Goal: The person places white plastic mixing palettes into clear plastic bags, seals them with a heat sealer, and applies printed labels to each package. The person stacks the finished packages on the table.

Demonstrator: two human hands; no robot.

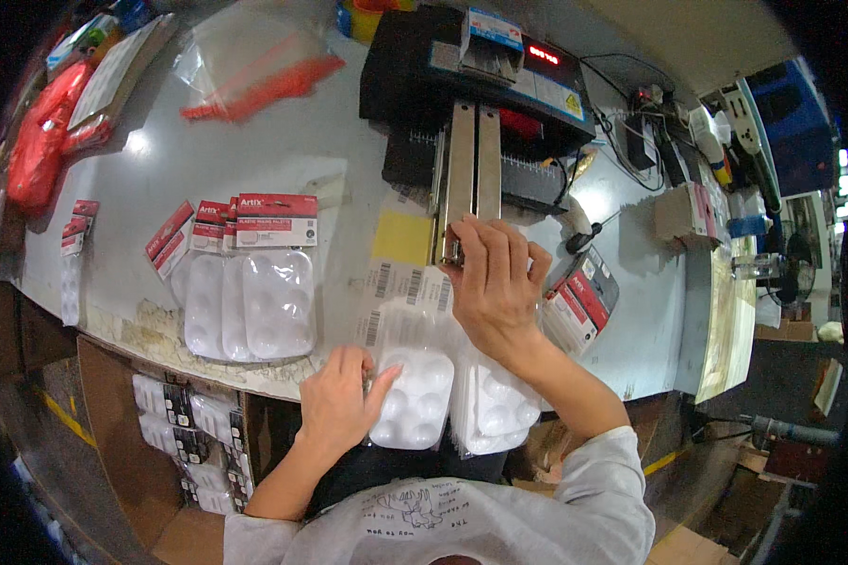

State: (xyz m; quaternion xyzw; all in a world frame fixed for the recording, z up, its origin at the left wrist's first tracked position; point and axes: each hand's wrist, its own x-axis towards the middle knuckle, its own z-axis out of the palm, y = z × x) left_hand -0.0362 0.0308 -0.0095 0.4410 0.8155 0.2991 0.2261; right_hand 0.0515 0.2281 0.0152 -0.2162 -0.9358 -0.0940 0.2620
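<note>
My left hand has its thumb on the edge of a white plastic paint palette in clear wrap, its fingers curled beside it at the table's front edge. My right hand is bent over the near end of two metal bars. Its fingers are closed there, and what they hold is hidden. The bars reach toward me from a black machine with a red lit display. Beneath and beside my right wrist lies a stack of wrapped palettes. Barcode stickers and a yellow patch show between my hands.
Several bagged palettes with red and white header cards overlap at the left. More red cards are stacked right of my right hand. Clear bags with red tops lie further back. Cables trail at the right; below the table, a cardboard box holds packages.
</note>
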